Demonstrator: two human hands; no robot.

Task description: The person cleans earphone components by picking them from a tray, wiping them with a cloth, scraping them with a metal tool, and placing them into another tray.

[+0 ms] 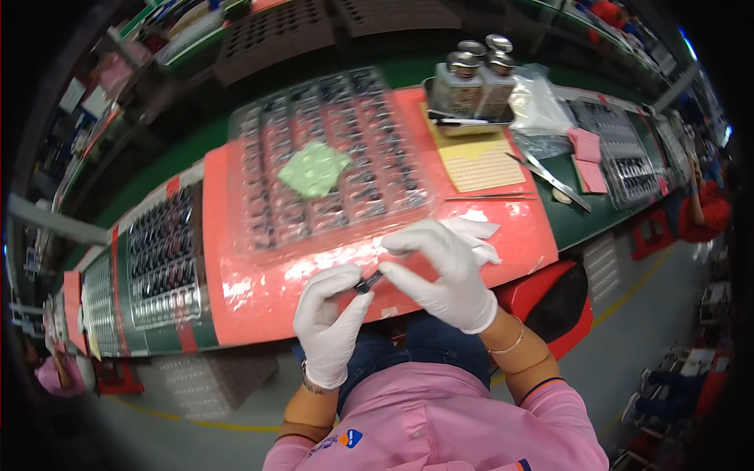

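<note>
A small dark part (367,282) is held above the front edge of the pink mat (259,302). My left hand (330,314), in a white glove, pinches its left end between thumb and fingers. My right hand (441,276), also gloved, is at the part's right end, its thumb touching or very near it and its index finger curved apart above. Beyond my hands lies a clear plastic tray (330,228) with rows of dark parts, and a green piece (314,169) rests on it.
A holder with metal-capped bottles (458,88) stands at the back, near yellow paper (475,163), tweezers (491,196) and scissors (558,184). Another parts tray (165,251) lies left. White cloth (475,235) is beside my right hand. A red stool (550,302) stands right; other people sit farther off.
</note>
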